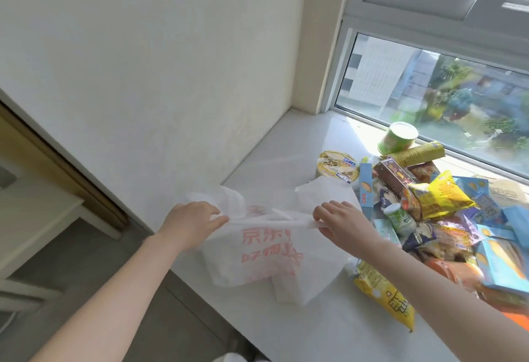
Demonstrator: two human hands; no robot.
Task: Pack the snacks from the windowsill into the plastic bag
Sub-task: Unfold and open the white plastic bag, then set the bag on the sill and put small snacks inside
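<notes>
Head view, nearest first: two bare forearms reach forward over the windowsill's point(286, 146) front edge. The left grip point(194, 218) pinches the left side of the plastic bag's point(266, 250) upper rim between thumb and fingers. The right grip point(340, 222) pinches the right side of the same rim, fingers curled on the thin film. The bag lies nearly flat on the left part of the windowsill with its red print facing up. Its long axis runs from the front edge toward the wall, with handles and mouth at the far end. It looks empty, so the step in hand is probably spreading the mouth.

The snack pile point(446, 218) lies entirely to the right of the bag and reaches back to the window point(429, 83). A yellow packet point(383, 295) lies at the front, just beside the bag's bottom corner and under the right forearm. Farther back a round noodle bowl point(337, 167) sits close to the bag's right handle, and a green cup point(398, 136) stands against the glass. The right grip is clearly the nearer one to every snack, so the left would likely be the one to hold the mouth open.
</notes>
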